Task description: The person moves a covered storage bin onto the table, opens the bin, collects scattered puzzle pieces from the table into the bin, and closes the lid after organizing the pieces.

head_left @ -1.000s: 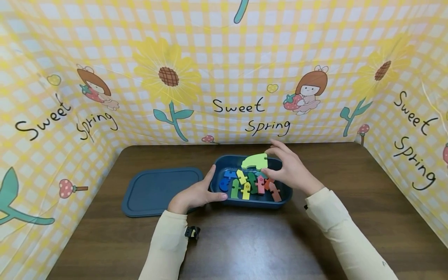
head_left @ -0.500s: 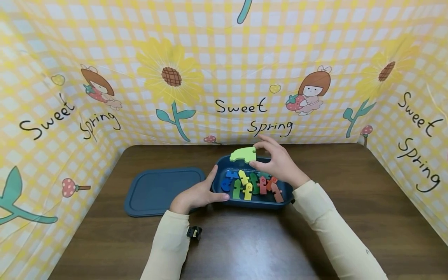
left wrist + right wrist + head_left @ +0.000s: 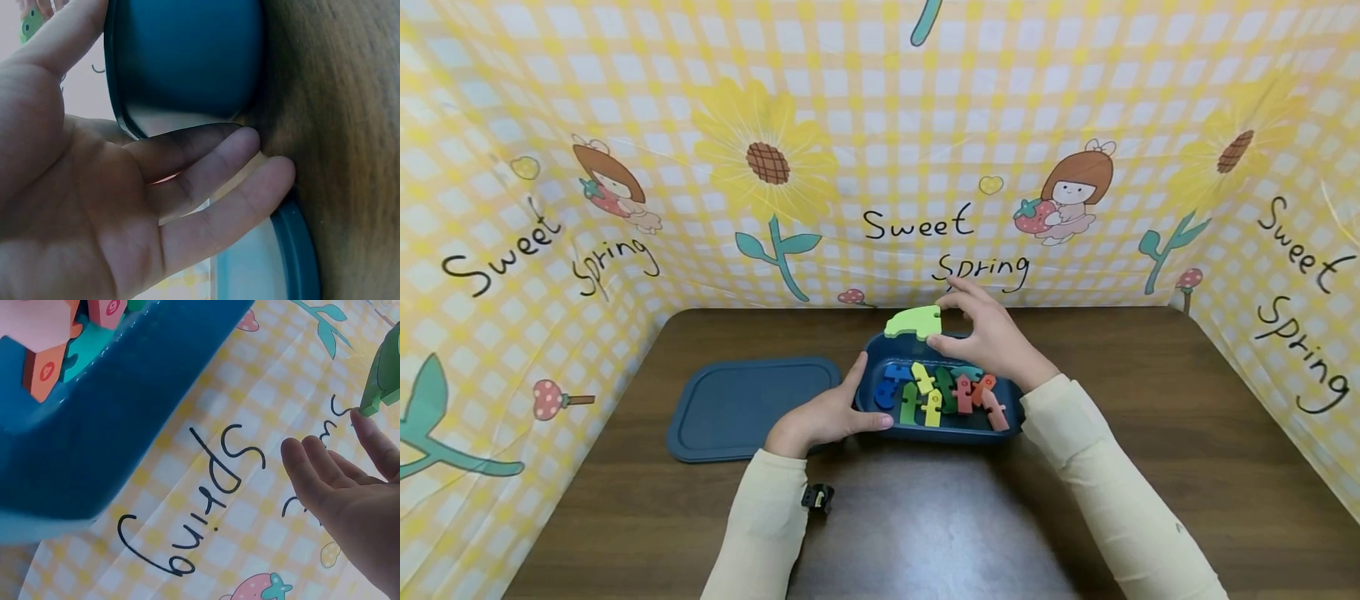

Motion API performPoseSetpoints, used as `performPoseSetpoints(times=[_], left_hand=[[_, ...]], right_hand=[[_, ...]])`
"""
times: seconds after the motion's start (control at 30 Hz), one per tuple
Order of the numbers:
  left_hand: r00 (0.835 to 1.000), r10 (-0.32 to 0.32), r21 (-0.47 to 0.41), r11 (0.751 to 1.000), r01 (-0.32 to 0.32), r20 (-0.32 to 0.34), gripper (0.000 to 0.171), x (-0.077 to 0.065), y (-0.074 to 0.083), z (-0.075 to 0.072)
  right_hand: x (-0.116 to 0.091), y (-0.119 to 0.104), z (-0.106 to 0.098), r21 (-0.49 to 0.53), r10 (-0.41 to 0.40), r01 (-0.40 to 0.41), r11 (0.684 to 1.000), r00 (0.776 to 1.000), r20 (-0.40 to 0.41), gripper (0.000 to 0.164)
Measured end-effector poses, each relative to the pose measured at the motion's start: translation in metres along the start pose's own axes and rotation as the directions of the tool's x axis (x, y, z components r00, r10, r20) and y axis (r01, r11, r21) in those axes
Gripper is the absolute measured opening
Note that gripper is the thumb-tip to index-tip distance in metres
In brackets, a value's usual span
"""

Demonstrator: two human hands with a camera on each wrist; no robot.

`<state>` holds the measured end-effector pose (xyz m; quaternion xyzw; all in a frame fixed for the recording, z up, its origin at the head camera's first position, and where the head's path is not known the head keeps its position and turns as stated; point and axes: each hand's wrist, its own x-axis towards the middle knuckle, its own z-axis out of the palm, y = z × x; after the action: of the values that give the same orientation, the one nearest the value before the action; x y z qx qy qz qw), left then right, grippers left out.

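Note:
My right hand (image 3: 988,333) pinches a light-green puzzle piece (image 3: 913,322) with a rounded top and a notch in its right edge. The piece is held over the far rim of a dark blue box (image 3: 958,434). In the right wrist view, its green side (image 3: 389,369) shows at the fingertip. My left hand (image 3: 820,417) rests against the box's left end, thumb on the front rim and index finger along the left side. Its fingers (image 3: 206,231) are nearly straight in the left wrist view. Several coloured puzzle pieces lie in the box, among them a yellow one (image 3: 932,409).
A dark blue lid (image 3: 741,408) lies flat on the brown wooden table (image 3: 910,533), left of the box and partly behind my left hand. A yellow checked cloth (image 3: 917,142) with printed flowers and lettering stands along the back and both sides.
The right hand has lifted the light-green puzzle piece from inside the box, up and to the left, to above its far rim. My left hand stays at the box.

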<state>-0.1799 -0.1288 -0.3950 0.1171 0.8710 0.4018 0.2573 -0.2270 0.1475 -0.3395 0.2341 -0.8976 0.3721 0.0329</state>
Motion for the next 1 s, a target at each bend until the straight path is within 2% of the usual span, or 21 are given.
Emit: performPoseSetpoints(times=[0.27, 0.63, 0.8, 1.0], left_hand=[[1.0, 0.006, 0.009, 1.0, -0.006, 0.003, 0.107, 0.001, 0.0, 0.001], [1.0, -0.002, 0.014, 1.0, 0.002, -0.004, 0.109, 0.002, -0.002, -0.001], [1.0, 0.003, 0.035, 0.999, -0.003, 0.002, 0.109, 0.001, -0.001, -0.001], [1.0, -0.008, 0.035, 0.999, 0.008, 0.006, 0.109, 0.001, -0.001, -0.001]], right_hand=[[0.011, -0.005, 0.004, -0.01, 0.035, -0.035, 0.999, 0.998, 0.049, 0.053], [0.026, 0.011, 0.02, -0.064, 0.084, -0.076, 0.995, 0.988, 0.131, 0.053], [0.024, 0.016, 0.023, -0.101, 0.107, -0.089, 0.991, 0.976, 0.191, 0.05], [0.02, 0.024, 0.025, -0.125, 0.126, -0.093, 0.988, 0.95, 0.286, 0.05]])
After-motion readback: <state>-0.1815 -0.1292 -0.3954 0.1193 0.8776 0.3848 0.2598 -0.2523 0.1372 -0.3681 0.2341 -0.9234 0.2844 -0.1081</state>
